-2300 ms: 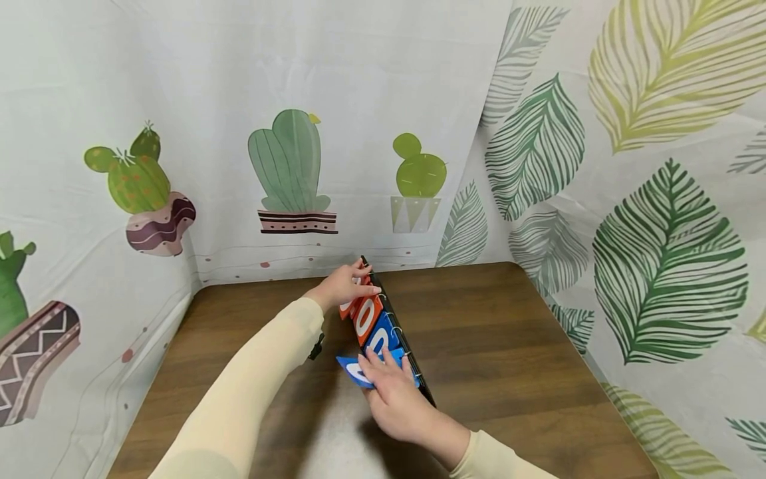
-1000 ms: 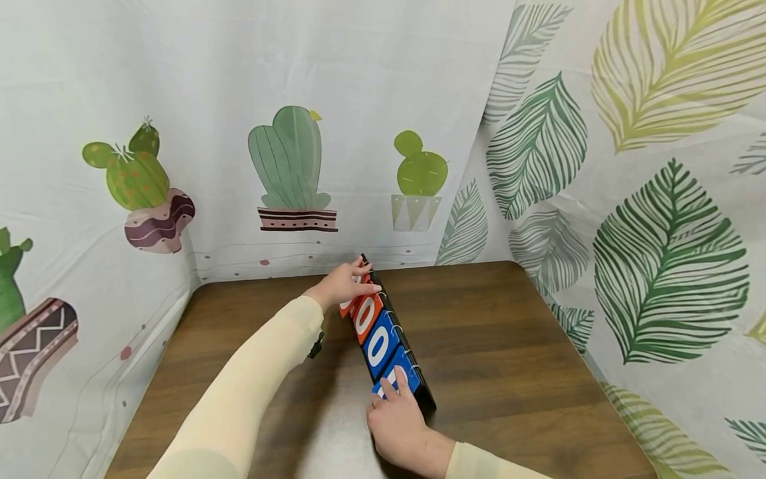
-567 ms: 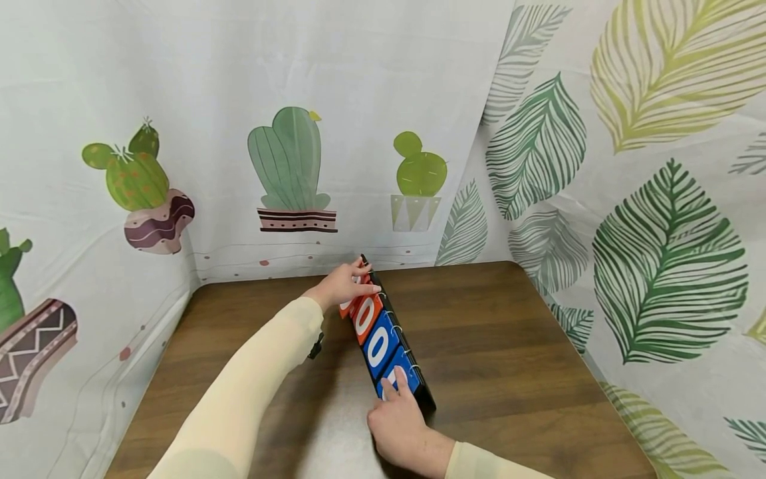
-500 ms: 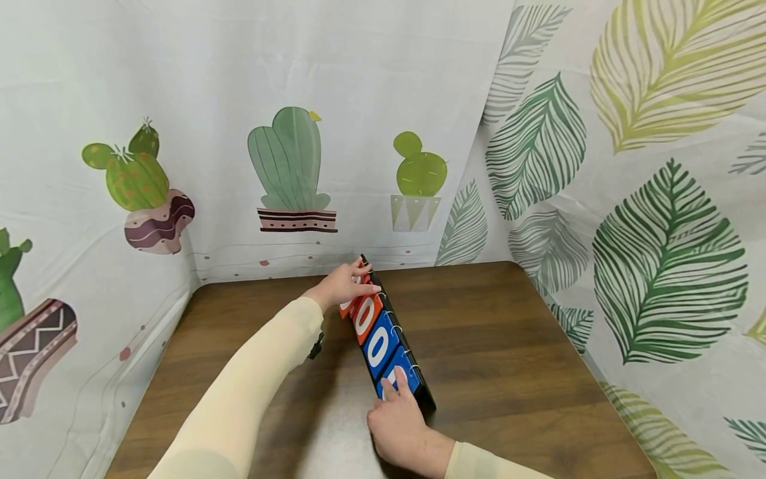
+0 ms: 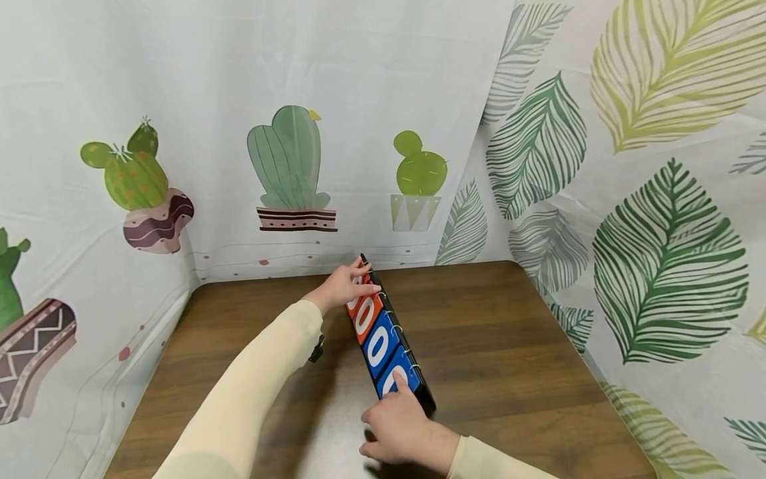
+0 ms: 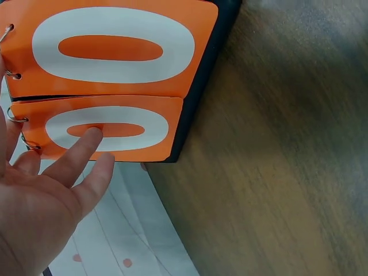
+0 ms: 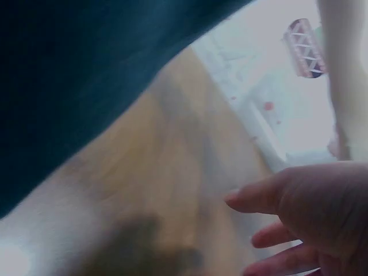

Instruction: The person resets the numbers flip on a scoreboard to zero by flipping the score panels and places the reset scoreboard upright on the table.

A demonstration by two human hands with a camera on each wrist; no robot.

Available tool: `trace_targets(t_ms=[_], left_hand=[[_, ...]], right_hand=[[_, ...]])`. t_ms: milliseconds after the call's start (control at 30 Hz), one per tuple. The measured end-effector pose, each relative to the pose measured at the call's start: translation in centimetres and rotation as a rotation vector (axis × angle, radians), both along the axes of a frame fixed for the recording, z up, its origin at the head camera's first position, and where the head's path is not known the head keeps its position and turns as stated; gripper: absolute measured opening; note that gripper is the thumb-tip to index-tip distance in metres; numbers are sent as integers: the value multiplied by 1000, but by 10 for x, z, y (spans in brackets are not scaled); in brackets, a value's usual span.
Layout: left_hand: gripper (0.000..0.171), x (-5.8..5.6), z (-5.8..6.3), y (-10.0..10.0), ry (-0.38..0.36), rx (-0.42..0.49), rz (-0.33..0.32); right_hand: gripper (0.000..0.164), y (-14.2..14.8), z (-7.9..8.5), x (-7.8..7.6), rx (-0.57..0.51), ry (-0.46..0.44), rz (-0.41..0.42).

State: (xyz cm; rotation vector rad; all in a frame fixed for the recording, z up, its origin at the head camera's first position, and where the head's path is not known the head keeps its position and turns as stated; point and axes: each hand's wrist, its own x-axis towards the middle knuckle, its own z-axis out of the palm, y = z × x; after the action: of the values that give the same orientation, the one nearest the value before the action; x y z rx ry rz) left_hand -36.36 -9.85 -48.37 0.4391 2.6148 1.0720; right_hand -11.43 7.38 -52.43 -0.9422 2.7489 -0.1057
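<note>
A flip scoreboard (image 5: 383, 336) stands slantwise on the wooden table, its number cards hung from metal rings along the top. Two orange-red cards with white 0s are at the far end, two blue cards toward me. The farthest orange card (image 6: 155, 127) is partly covered by the fingers of my left hand (image 5: 341, 287), which grips the top edge there. My right hand (image 5: 399, 426) is at the near end, holding nothing. Its index finger points at the nearest blue card (image 5: 409, 378) and hides part of its white digit; contact cannot be told.
The brown wooden table (image 5: 509, 352) stretches on both sides of the scoreboard. A white cloth (image 5: 371, 100) printed with cacti hangs behind, and a leaf-print cloth (image 5: 646, 266) at the right. A blurred dark surface (image 7: 69, 86) fills the right wrist view's upper left.
My right hand has let go of a lifted blue card and drawn back slightly. That card now hangs flat. The far orange card that stuck out lies flat too. My left hand stays put.
</note>
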Motion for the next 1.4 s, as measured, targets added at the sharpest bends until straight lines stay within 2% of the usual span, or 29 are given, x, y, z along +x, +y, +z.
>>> trace_targets(t_ms=[100, 167, 267, 333, 367, 433, 500, 533, 600, 667, 733, 800, 933, 1400], left_hand=[[86, 1, -2, 0, -10, 24, 12], [83, 1, -2, 0, -14, 38, 14], [81, 1, -2, 0, -20, 50, 19], [83, 1, -2, -1, -20, 51, 16], [84, 1, -2, -1, -17, 50, 12], [85, 1, -1, -1, -6, 43, 4], [85, 1, -1, -1, 12, 31, -6], [85, 1, -1, -1, 20, 30, -11], [84, 0, -1, -2, 30, 23, -14], [84, 0, -1, -1, 31, 25, -15], [85, 0, -1, -1, 25, 22, -15], [86, 0, 0, -1, 25, 14, -18], [88, 0, 1, -1, 24, 11, -12], [87, 0, -1, -3, 9, 31, -12]], right_hand=[[47, 5, 15, -2, -72, -99, 3], [47, 11, 26, -5, -139, -151, 43], [46, 22, 43, -12, -269, -229, 164], [43, 29, 55, -17, -398, -249, 235], [41, 32, 61, -20, -463, -235, 252], [38, 36, 70, -26, -565, -108, 268], [37, 39, 75, -31, -613, 24, 205], [38, 40, 76, -33, -604, 79, 160], [42, 40, 73, -37, -513, 153, 79], [48, 39, 67, -40, -399, 139, 14], [54, 39, 59, -42, -292, 120, -18], [58, 39, 51, -43, -232, 106, -36], [58, 39, 41, -47, -227, 121, -55], [54, 34, 35, -50, -251, 159, -89]])
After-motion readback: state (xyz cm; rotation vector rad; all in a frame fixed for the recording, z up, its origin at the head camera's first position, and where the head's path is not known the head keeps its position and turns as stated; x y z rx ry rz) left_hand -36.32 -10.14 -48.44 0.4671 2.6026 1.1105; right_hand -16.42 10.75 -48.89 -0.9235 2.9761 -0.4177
